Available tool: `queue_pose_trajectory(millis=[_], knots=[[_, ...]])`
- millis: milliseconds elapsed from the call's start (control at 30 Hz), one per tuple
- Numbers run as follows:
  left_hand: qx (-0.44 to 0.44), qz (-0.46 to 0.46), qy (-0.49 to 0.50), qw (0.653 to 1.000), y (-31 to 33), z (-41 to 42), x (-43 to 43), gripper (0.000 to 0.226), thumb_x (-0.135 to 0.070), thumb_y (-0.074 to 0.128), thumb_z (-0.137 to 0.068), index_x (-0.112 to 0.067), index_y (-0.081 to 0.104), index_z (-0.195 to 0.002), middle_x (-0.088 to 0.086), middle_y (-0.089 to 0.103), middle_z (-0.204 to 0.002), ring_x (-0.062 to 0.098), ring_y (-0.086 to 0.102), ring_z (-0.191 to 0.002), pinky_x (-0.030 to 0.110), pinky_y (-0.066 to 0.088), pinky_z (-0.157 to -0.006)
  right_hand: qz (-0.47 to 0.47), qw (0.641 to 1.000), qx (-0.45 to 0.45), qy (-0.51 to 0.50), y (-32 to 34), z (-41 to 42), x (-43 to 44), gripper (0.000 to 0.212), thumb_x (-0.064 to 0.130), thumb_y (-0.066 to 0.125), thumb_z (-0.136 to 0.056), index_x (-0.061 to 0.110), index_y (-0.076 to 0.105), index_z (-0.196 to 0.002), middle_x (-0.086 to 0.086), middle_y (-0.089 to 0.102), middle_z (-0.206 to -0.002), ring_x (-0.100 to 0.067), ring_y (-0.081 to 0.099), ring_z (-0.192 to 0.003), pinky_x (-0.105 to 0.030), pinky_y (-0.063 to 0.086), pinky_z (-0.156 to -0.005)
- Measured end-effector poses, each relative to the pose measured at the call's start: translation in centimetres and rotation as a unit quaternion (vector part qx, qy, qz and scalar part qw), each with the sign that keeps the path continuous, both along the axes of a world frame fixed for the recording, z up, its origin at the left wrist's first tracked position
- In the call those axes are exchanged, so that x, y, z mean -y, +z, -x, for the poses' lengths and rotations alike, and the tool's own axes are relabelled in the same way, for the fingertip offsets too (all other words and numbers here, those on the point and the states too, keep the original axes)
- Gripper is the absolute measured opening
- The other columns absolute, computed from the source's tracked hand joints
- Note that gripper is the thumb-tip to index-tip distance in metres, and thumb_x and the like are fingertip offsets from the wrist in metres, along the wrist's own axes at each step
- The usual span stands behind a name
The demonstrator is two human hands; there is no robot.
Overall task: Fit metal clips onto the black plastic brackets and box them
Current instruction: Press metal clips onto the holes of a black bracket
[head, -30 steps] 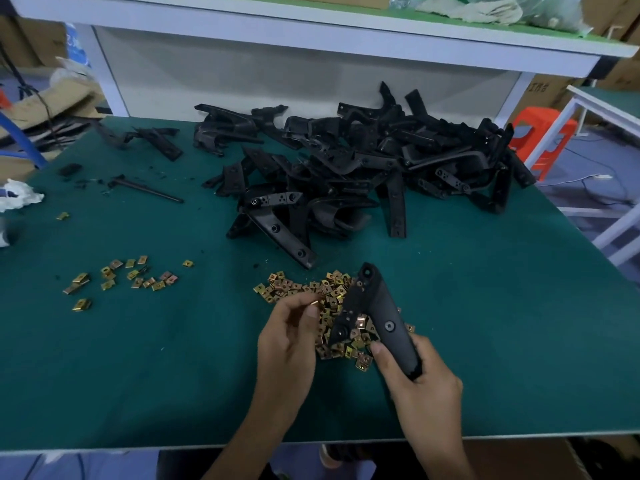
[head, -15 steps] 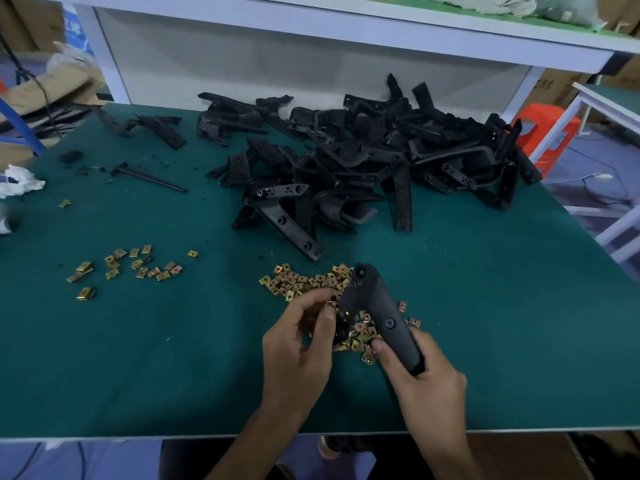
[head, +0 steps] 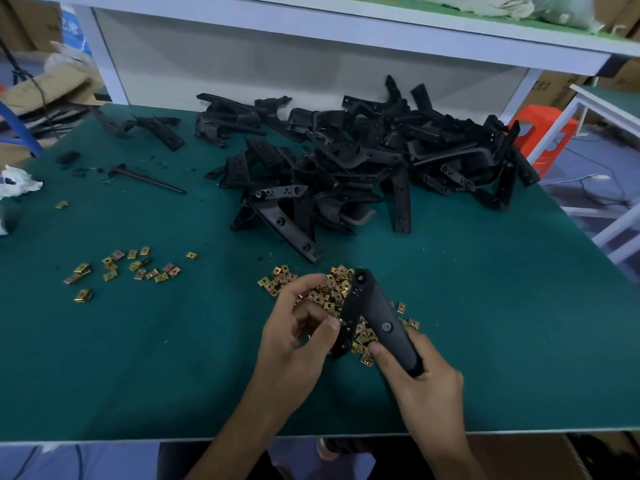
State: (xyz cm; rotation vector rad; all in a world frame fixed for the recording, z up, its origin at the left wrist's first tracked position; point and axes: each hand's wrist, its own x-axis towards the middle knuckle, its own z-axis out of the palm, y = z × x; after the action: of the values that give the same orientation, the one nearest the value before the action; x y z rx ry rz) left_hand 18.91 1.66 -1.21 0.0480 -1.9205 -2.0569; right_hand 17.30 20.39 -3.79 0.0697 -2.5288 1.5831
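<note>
The right hand [head: 426, 386] has its grip clamped on a matte black, tapered plastic bracket [head: 378, 311], rounded tip pointing away-left above brassy square clips [head: 330, 289]; the left hand [head: 294, 341] curls alongside, its grip unclear.

No text can be read for sure. The cardboard box [head: 549, 90] at right has dark print, too blurred to read. The blue bag [head: 73, 29] top left has faint lettering, also illegible.
</note>
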Motion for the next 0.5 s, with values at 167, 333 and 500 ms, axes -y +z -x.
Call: queue_pose_trajectory(millis=[167, 333, 500], knots=[[0.033, 0.055, -0.098, 0.993, 1.0, 0.2, 0.7, 0.057, -0.019, 0.064, -0.09, -0.043, 0.047, -0.14, -0.008, 0.059, -0.071, 0.004, 0.053, -0.064, 0.014, 0.043, -0.066, -0.02, 1.0, -0.002, 0.005, -0.2, 0.0, -0.1, 0.045, 0.061, 0.073, -0.07, 0.047, 0.066, -0.112, 0.016, 0.073, -0.086, 0.0, 0.064, -0.071, -0.02, 0.051, -0.066], [0.069, 0.107, -0.103, 0.987, 1.1, -0.4, 1.7, 0.052, -0.03, 0.062, -0.092, -0.046, 0.046, -0.138, -0.005, 0.071, -0.084, 0.003, 0.057, -0.07, 0.014, 0.043, -0.068, -0.035, 0.999, 0.0, 0.012, -0.3, 0.0, -0.1, 0.039, 0.064, 0.07, -0.072, 0.05, 0.064, -0.108, 0.013, 0.07, -0.081, -0.008, 0.064, -0.071, -0.025, 0.049, -0.063], [0.147, 0.084, -0.001, 0.986, 1.7, -5.4, 2.8, 0.044, -0.05, 0.067, -0.085, -0.05, 0.054, -0.126, -0.011, 0.075, -0.107, 0.001, 0.068, -0.103, 0.022, 0.047, -0.088, -0.036, 0.999, -0.004, 0.003, -0.3, -0.3, -0.3, 0.03, 0.057, 0.076, -0.076, 0.05, 0.065, -0.103, 0.008, 0.064, -0.07, -0.008, 0.06, -0.063, -0.022, 0.044, -0.054]])
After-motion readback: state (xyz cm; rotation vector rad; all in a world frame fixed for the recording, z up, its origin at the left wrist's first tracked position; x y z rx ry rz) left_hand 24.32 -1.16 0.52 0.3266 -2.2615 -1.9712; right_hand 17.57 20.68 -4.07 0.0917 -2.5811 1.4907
